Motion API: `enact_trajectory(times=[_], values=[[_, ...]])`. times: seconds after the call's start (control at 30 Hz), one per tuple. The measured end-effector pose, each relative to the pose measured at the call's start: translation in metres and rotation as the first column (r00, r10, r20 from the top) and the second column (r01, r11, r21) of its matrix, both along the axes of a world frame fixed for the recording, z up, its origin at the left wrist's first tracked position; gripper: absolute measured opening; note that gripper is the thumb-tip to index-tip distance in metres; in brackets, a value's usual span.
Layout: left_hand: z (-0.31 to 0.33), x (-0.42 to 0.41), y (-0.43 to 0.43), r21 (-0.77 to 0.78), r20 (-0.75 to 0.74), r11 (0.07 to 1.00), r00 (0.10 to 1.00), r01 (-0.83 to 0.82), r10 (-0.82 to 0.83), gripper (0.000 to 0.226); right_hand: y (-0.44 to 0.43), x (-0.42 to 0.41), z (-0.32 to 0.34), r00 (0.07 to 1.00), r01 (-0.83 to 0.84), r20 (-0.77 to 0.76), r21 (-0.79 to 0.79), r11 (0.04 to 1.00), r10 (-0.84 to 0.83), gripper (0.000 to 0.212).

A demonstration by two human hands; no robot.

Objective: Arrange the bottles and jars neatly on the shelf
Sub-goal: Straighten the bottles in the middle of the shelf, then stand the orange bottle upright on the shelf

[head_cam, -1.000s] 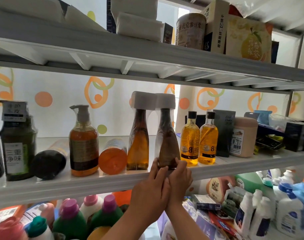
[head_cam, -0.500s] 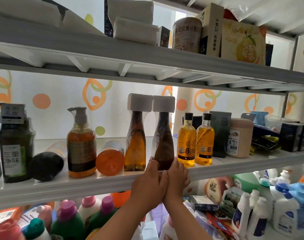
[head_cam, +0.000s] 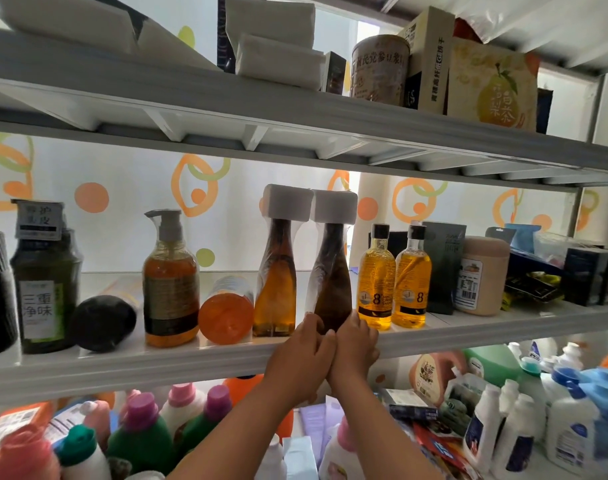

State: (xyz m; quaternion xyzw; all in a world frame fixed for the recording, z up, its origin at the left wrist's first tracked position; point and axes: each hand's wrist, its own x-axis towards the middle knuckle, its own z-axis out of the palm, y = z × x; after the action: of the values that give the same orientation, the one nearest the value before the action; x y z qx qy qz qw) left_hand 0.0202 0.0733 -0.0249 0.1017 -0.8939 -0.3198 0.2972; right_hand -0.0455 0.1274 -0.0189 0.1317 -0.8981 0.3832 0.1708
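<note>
A dark brown wrapped bottle (head_cam: 332,271) with a white block cap stands upright on the middle shelf (head_cam: 157,365). It is close beside a matching amber bottle (head_cam: 274,285). My left hand (head_cam: 302,355) and my right hand (head_cam: 354,348) reach up from below, pressed together, and their fingertips clasp the brown bottle's base from both sides. Two yellow bottles (head_cam: 377,282) with black caps stand just to its right. To the left are an orange bottle (head_cam: 226,317) on its side, an upright pump bottle (head_cam: 170,282), a dark bottle (head_cam: 103,322) on its side and a dark green bottle (head_cam: 46,289).
A dark box (head_cam: 444,265), a beige jar (head_cam: 482,275) and black boxes (head_cam: 590,275) fill the shelf's right end. The upper shelf holds a tin (head_cam: 380,69), cartons and white packs. Below, several detergent bottles (head_cam: 143,434) and white bottles (head_cam: 569,431) crowd the lower shelf.
My hands have slid lower on the brown bottle, from wrapping its base to holding it with the fingertips. The bottle stands slightly further back, next to the amber one.
</note>
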Motion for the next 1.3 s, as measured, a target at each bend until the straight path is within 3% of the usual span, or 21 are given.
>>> enact_trajectory(times=[0.17, 0.3, 0.4, 0.53, 0.63, 0.7, 0.83, 0.97, 1.13, 1.23, 1.3], values=[[-0.002, 0.015, -0.002, -0.011, 0.008, 1.0, 1.0, 0.009, -0.009, 0.023, 0.001, 0.005, -0.001, 1.0, -0.007, 0.001, -0.042, 0.999, 0.007, 0.068], [0.001, 0.042, -0.013, -0.069, -0.244, 0.966, 0.943, -0.25, 0.227, 0.02, -0.007, 0.038, -0.005, 0.992, 0.002, -0.124, -0.229, 0.974, -0.031, 0.073], [0.005, 0.068, -0.031, -0.058, -0.385, 0.911, 0.851, -0.409, 0.358, 0.023, -0.02, 0.074, -0.004, 0.94, -0.158, -0.34, -0.345, 0.925, 0.034, 0.062], [0.009, 0.097, -0.052, -0.148, -0.32, 0.813, 0.806, -0.563, 0.499, 0.035, -0.041, 0.109, 0.007, 0.837, -0.453, -0.413, -0.156, 0.878, 0.359, 0.054], [0.009, 0.108, -0.063, -0.193, -0.183, 0.775, 0.798, -0.601, 0.574, 0.045, -0.056, 0.119, 0.015, 0.829, -0.438, -0.386, 0.002, 0.899, 0.405, 0.051], [0.009, 0.111, -0.069, -0.223, -0.13, 0.766, 0.798, -0.602, 0.589, 0.05, -0.064, 0.12, 0.017, 0.831, -0.446, -0.357, 0.028, 0.894, 0.426, 0.047], [0.021, 0.112, -0.075, -0.167, -0.055, 0.842, 0.858, -0.513, 0.511, 0.053, -0.078, 0.12, 0.023, 0.914, -0.385, -0.206, -0.178, 0.905, 0.348, 0.043], [0.028, 0.108, -0.08, -0.122, -0.008, 0.888, 0.895, -0.443, 0.445, 0.051, -0.085, 0.117, 0.024, 0.924, -0.378, -0.161, -0.238, 0.895, 0.347, 0.036], [0.025, 0.105, -0.08, -0.097, -0.05, 0.911, 0.916, -0.401, 0.398, 0.05, -0.085, 0.118, 0.019, 0.926, -0.344, -0.241, -0.225, 0.912, 0.29, 0.043], [0.019, 0.106, -0.078, -0.12, -0.128, 0.914, 0.919, -0.387, 0.372, 0.048, -0.077, 0.112, 0.009, 0.851, -0.445, -0.343, -0.065, 0.893, 0.399, 0.037], [0.013, 0.106, -0.077, -0.127, -0.154, 0.919, 0.923, -0.373, 0.354, 0.049, -0.075, 0.108, 0.001, 0.817, -0.461, -0.41, -0.043, 0.886, 0.405, 0.042]])
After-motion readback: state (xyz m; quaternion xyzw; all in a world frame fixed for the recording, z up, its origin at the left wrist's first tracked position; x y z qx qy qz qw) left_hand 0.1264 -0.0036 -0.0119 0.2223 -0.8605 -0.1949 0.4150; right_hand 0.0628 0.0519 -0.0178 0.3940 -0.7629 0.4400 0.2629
